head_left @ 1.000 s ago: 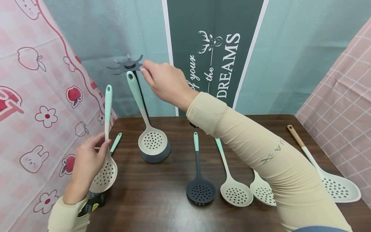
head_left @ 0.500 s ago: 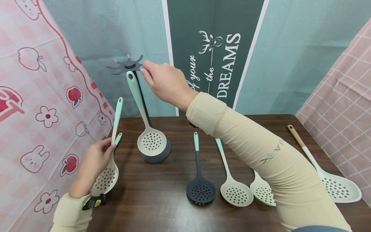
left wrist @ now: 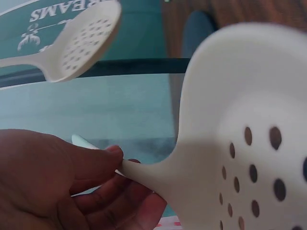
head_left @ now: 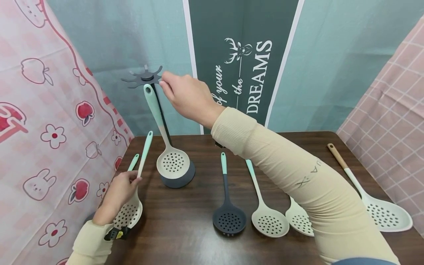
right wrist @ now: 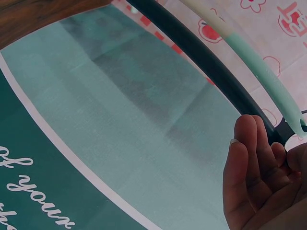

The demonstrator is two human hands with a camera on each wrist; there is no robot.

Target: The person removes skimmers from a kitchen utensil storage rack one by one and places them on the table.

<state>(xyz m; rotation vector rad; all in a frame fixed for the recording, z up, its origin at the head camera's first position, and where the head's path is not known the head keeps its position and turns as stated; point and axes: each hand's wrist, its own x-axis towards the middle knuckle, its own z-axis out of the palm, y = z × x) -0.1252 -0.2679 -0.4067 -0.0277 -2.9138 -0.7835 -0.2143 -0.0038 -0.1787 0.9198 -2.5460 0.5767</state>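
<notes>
My left hand (head_left: 120, 189) pinches a cream skimmer (head_left: 130, 212) by its shaft, below the mint handle end, and holds it tilted at the table's left side. In the left wrist view, thumb and fingers close on the neck just behind the perforated head (left wrist: 249, 110). A grey utensil rack (head_left: 145, 78) stands at the back left, hooks spread at its top. My right hand (head_left: 192, 97) pinches one hook at its right side; in the right wrist view the fingers curl by the rack's top. Another cream skimmer (head_left: 173, 162) hangs from the rack, above its round base (head_left: 180, 181).
On the table (head_left: 185, 221) lie a dark grey skimmer (head_left: 229, 219), a cream skimmer (head_left: 269, 221), another cream one (head_left: 299, 218) partly under my right sleeve, and a wooden-handled white one (head_left: 385, 213). A mint handle (head_left: 134, 162) shows behind my left hand.
My left hand has moved right and slightly away with the skimmer, bringing it lower and leaning its handle to the right. The right hand stays at the rack's hook.
</notes>
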